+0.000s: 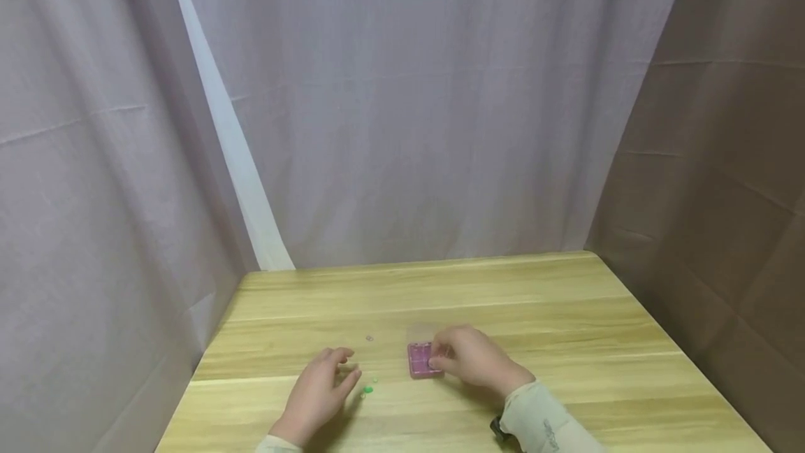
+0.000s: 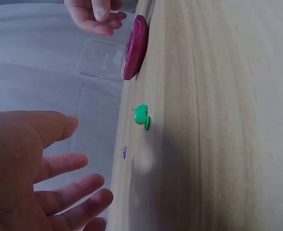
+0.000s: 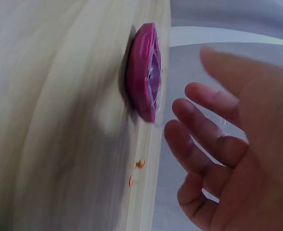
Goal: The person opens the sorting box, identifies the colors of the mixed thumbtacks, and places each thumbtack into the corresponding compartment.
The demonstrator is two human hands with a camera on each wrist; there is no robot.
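A small magenta box with divided compartments lies on the table, its clear lid raised at the far side. Over the box's right edge is my right hand, thumb and fingers apart in the right wrist view with nothing visible between them. My left hand hovers to the left of the box, fingers loosely spread and holding nothing. Just right of its fingertips lie several green thumbtacks. Farther back are purple tacks, thin points up.
Small orange pieces, likely tacks, lie on the table beyond the box in the right wrist view. The wooden table has grey curtains behind and at its sides. A dark band is on my right wrist.
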